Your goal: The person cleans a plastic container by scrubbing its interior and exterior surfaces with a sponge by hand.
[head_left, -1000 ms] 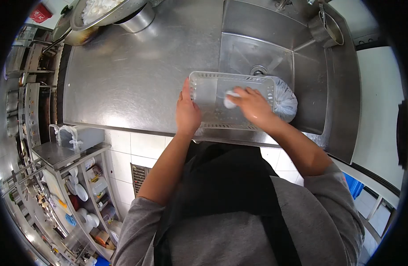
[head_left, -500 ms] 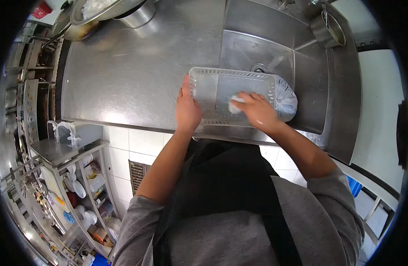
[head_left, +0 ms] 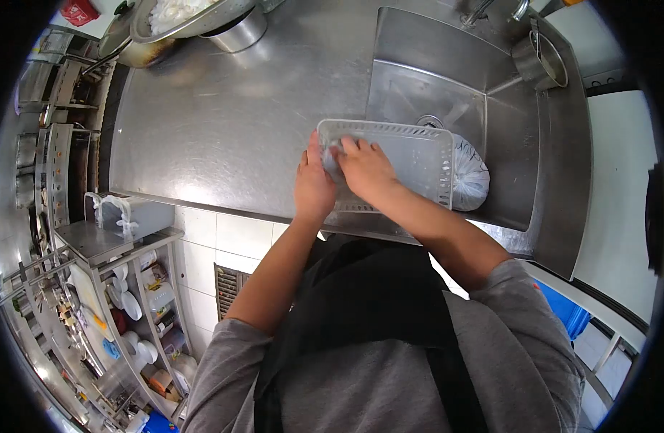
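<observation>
A translucent plastic basket [head_left: 411, 162] with slotted walls spans the front of the sink and the counter edge beside it. My left hand [head_left: 316, 189] grips its left end from outside, thumb and fingers around the rim. Inside the basket, my right hand [head_left: 368, 169] presses a small whitish wad [head_left: 330, 160] against the left end. Fingers cover most of the wad, so whether it is cloth or sponge is unclear. Whitish streaks mark the basket floor. Touching or close to the basket's right end, a tied plastic bag [head_left: 470, 173] lies in the sink.
The steel sink [head_left: 516, 159] has a drain [head_left: 430, 121] behind the basket. A metal pot [head_left: 539, 61] stands at its back right corner. At the back left of the steel counter [head_left: 223, 130] are a bowl of white food [head_left: 180, 16] and a metal container [head_left: 239, 32].
My right hand has moved left with the whitish wad, from the middle of the basket to its left end. My left hand keeps hold of that end.
</observation>
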Demonstrator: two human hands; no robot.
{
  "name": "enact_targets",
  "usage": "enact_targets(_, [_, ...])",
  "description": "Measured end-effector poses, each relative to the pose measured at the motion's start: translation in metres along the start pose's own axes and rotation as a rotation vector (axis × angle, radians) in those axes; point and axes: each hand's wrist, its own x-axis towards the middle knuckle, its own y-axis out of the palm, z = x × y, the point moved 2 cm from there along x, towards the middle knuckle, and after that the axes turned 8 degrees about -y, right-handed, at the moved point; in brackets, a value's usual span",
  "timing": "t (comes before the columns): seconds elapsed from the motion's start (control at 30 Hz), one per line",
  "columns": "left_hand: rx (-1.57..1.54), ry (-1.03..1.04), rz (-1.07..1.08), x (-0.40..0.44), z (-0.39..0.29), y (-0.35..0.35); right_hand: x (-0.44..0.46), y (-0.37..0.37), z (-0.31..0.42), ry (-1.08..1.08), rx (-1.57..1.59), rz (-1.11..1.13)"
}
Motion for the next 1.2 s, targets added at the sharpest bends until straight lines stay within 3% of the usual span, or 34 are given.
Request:
enact_targets(0.2, [0.04, -0.027, -0.001, -0.001, -0.001, 0.0, 0.013, 0.0, 0.014, 0.101, -0.085, 0.093])
enact_targets(0.5, [-0.043, -0.017, -0.044, 0.0, 0.001, 0.0, 0.022, 0.005, 0.008, 0.163, -0.132, 0.021])
enact_targets(0.67, [-0.06, -0.007, -0.079, -0.001, 0.004, 0.002, -0.029, -0.01, -0.041, 0.35, -0.106, 0.229])
enact_targets(0.83, [-0.033, -0.012, -0.084, -0.006, -0.003, -0.001, -0.053, -0.007, -0.068, 0.466, -0.141, 0.174])
enact_targets(0.93, [-0.031, -0.034, -0.037, -0.002, 0.002, 0.001, -0.011, -0.01, -0.021, 0.31, -0.054, 0.183])
enact_targets(1.03, [-0.014, -0.007, -0.061, 0.0, 0.009, 0.006, 0.027, 0.0, 0.008, 0.198, 0.002, 0.054])
enact_targets(1.17, [-0.064, -0.065, -0.079, -0.001, 0.019, 0.013, 0.002, 0.001, 0.003, 0.059, 0.14, 0.039])
enact_targets(1.2, [-0.088, -0.079, -0.058, 0.0, 0.018, 0.013, -0.01, 0.001, 0.009, 0.012, 0.122, 0.14])
